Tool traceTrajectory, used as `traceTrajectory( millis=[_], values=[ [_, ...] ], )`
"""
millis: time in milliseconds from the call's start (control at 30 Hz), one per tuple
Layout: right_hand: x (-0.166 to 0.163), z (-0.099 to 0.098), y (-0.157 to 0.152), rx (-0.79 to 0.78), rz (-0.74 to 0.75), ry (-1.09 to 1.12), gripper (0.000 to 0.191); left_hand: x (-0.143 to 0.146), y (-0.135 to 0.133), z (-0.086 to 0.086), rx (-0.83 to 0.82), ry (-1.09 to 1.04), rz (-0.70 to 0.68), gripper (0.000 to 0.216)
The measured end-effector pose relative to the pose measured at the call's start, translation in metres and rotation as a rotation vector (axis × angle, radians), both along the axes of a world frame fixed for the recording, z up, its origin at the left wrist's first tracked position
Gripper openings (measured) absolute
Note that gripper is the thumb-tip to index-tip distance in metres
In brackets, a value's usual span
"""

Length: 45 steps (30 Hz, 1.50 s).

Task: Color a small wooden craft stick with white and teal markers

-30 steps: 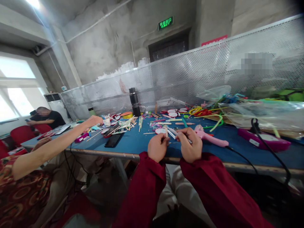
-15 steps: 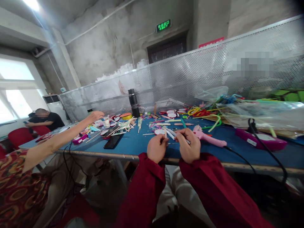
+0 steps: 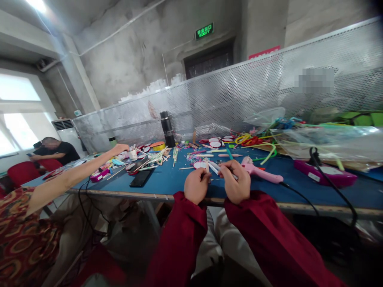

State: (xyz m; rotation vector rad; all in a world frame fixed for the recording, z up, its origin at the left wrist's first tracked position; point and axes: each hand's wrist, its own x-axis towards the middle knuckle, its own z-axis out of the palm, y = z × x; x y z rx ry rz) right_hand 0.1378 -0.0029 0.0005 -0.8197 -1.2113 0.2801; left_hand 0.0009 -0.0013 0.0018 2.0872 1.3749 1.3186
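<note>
My left hand point(image 3: 196, 185) is closed at the front edge of the table, pinching a pale flat wooden craft stick point(image 3: 207, 164) that stands up from the fingers. Just right of it, my right hand point(image 3: 237, 182) is closed around a light-coloured marker pen point(image 3: 235, 176), partly hidden by the fingers. A small gap separates the two hands. A white round piece point(image 3: 200, 164) and several pale pens or sticks lie behind them. Beside my right hand rests a pink glue gun point(image 3: 265, 174) with a black cord.
Sticks, pipe cleaners and round pieces clutter the blue table point(image 3: 167, 181). A black phone point(image 3: 140, 178), a black flask point(image 3: 167, 129) and a purple box point(image 3: 324, 174) stand around. A co-worker's arm point(image 3: 80, 169) reaches in from the left. A perforated metal screen point(image 3: 215, 99) borders the back.
My hands keep nearly the same hold and place. The co-worker's hand at the left has shifted slightly left and down; the whole view has moved a little.
</note>
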Motion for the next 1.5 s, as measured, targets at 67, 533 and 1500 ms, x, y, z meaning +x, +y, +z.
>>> traceTrajectory(
  millis=[67, 533, 1500],
  values=[
    [0.0, -0.0005, 0.0008, 0.003, -0.011, 0.006, 0.015, 0.0004, -0.0003, 0.0005, -0.006, 0.01, 0.006, 0.024],
    [0.0004, -0.0018, 0.0018, 0.012, -0.017, 0.023, 0.014, 0.0001, -0.0001, -0.0007, 0.007, -0.003, -0.003, 0.026],
    [0.0009, -0.0024, 0.0019, 0.037, 0.037, -0.014, 0.015, 0.0, -0.0002, -0.0008, -0.008, -0.01, -0.025, 0.023]
  ],
)
